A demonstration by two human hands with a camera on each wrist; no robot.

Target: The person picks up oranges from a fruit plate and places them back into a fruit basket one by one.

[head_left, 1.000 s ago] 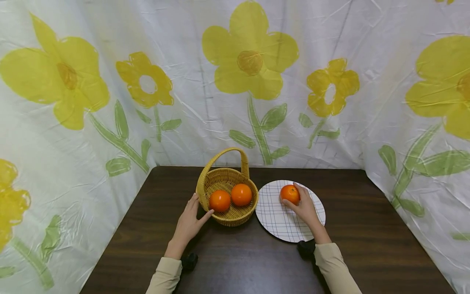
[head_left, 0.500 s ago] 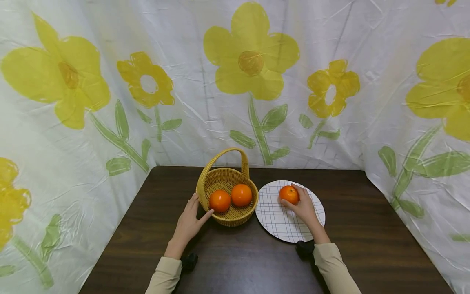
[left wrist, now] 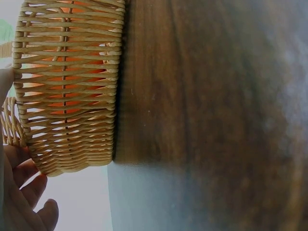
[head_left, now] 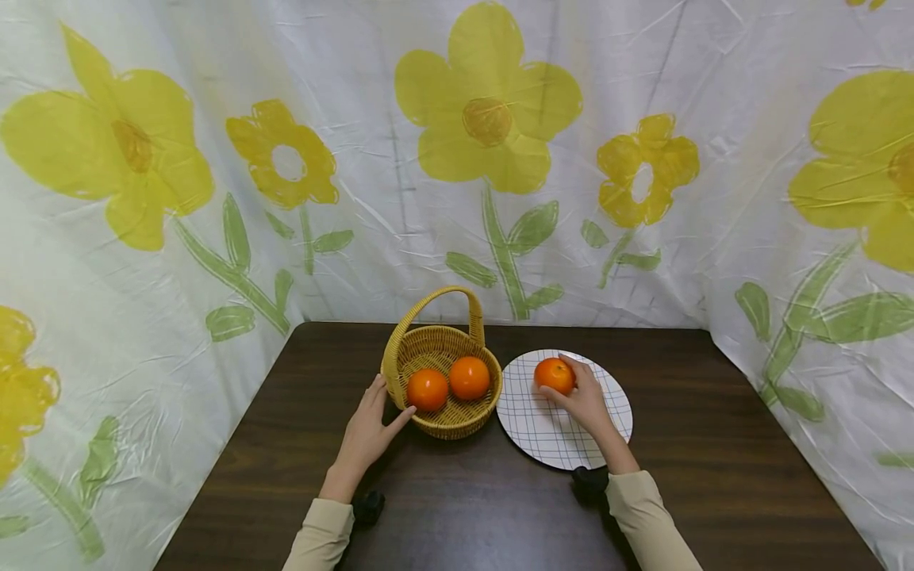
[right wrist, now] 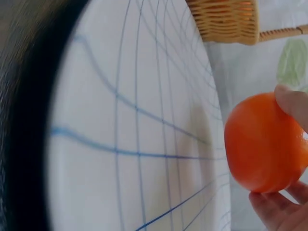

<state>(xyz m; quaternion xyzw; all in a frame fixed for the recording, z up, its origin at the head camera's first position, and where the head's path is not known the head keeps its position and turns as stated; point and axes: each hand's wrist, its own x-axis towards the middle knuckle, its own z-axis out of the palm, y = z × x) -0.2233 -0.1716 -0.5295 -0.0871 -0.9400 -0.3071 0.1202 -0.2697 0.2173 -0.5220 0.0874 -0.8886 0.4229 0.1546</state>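
Observation:
My right hand [head_left: 588, 401] holds an orange [head_left: 553, 376] between thumb and fingers, over the upper part of a round white plate [head_left: 557, 436] with blue grid lines. In the right wrist view that fruit [right wrist: 262, 142] shows close over the plate's surface, a shadow on the plate beside it. My left hand [head_left: 367, 431] rests against the left side of a wicker basket [head_left: 446, 431], its fingers fairly straight along the wall and the thumb near the front rim. Two more oranges, a left one [head_left: 428, 390] and a right one [head_left: 470, 378], lie inside the basket.
The basket's tall arched handle [head_left: 443, 292] rises over its back left. Basket and plate stand side by side on a dark wooden table [head_left: 471, 515]. Behind the table hangs a white curtain [head_left: 371, 262] printed with yellow flowers.
My right hand has moved slightly left across the plate with the orange in its grip, toward the basket. The left hand and the basket have stayed in place.

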